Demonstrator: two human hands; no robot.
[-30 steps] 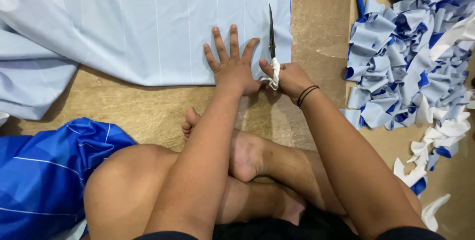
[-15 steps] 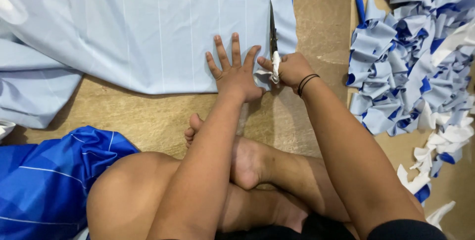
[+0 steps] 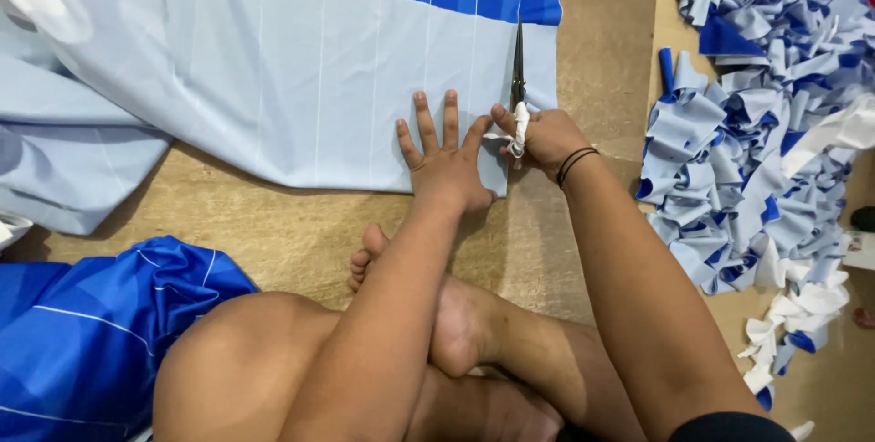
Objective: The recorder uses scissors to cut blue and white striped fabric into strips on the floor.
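Observation:
A wide sheet of light blue fabric with thin white lines and a dark blue band at its far edge lies spread on the brown floor. My left hand presses flat on its near right part, fingers spread. My right hand grips a pair of scissors whose handle is wrapped in white cloth. The blades point away from me and run into the fabric, a narrow strip's width from its right edge. A black band sits on my right wrist.
A big heap of cut light blue, dark blue and white fabric strips lies at the right. A bunched bright blue cloth lies at the lower left beside my folded bare legs. More pale fabric is bunched at the far left.
The scissors and my right hand have advanced away from me along the fabric toward the dark blue band. My left hand has slid forward with them, still flat.

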